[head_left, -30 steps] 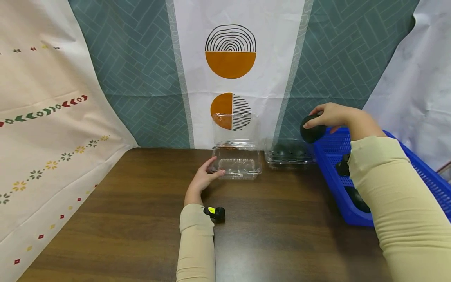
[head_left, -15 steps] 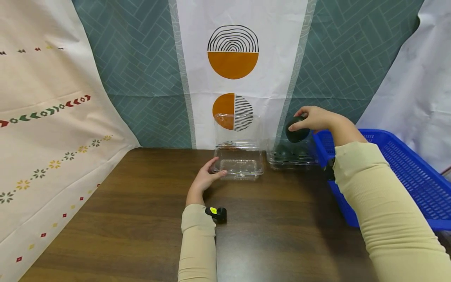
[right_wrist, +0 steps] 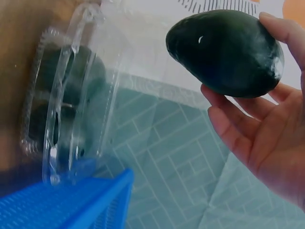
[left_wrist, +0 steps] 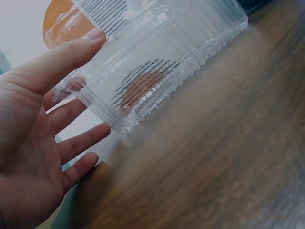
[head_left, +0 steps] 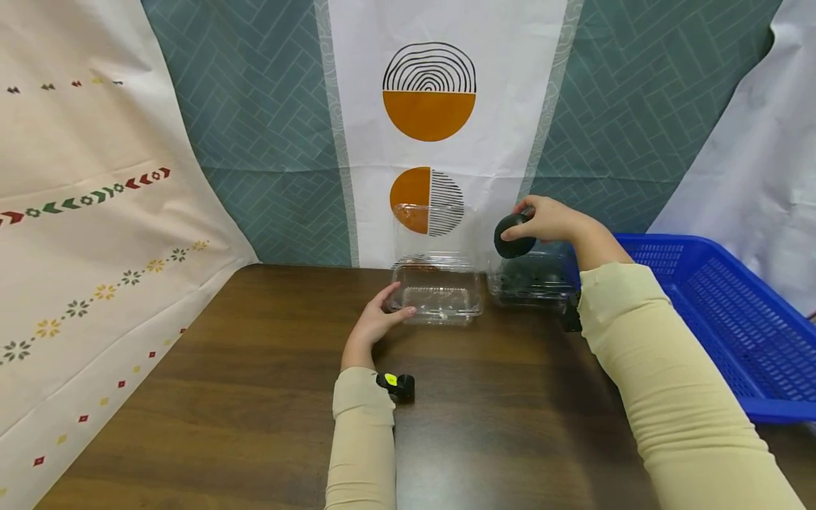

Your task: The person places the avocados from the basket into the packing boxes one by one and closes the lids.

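Observation:
My right hand grips a dark green avocado between thumb and fingers, in the air above the table. In the right wrist view the avocado is smooth and glossy, its narrower end pointing away from the palm. My left hand holds the left side of a clear plastic clamshell container, whose lid stands raised at the back. The left wrist view has the thumb over the container's rim and a finger behind its wall. A second clamshell, lid down with dark avocados inside, is beneath the right hand.
A blue plastic basket stands at the right, partly behind the right sleeve. The wooden table meets patterned cloth at the back and left. The filled clamshell sits between the basket and the open-lidded container.
My right hand has carried the avocado leftward from above the basket's edge, over the filled clamshell, closer to the raised-lid container. The left hand keeps its place on that container.

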A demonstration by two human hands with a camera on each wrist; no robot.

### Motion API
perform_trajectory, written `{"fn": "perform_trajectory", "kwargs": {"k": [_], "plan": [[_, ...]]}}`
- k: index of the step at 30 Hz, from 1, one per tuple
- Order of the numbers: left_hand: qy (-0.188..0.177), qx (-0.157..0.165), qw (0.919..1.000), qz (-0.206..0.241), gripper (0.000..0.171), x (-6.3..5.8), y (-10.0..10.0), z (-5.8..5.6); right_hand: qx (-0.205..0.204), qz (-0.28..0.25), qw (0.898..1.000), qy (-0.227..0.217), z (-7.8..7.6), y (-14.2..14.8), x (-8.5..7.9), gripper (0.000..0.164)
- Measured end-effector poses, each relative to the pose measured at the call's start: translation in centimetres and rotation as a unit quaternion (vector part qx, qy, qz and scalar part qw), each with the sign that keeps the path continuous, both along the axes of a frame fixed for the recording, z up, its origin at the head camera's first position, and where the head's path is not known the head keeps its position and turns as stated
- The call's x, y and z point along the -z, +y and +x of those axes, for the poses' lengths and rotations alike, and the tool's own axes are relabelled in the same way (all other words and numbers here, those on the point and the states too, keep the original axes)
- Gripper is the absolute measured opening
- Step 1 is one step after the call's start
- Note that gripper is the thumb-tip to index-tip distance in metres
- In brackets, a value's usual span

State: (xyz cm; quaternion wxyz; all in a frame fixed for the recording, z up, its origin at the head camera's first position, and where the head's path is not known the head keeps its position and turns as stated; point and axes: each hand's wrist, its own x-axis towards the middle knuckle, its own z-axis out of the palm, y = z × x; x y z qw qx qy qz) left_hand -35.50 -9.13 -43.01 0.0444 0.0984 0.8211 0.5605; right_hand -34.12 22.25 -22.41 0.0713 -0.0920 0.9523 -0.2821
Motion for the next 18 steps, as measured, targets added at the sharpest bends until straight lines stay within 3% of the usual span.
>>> {"fn": "perform_trajectory", "kwargs": {"k": [18], "plan": [[0.000, -0.001, 1.0000, 0.001, 0.074, 0.2, 0.0, -0.2, -0.021, -0.006, 1.000, 0.011, -1.3, -3.3, 3.0, 0.061]]}}
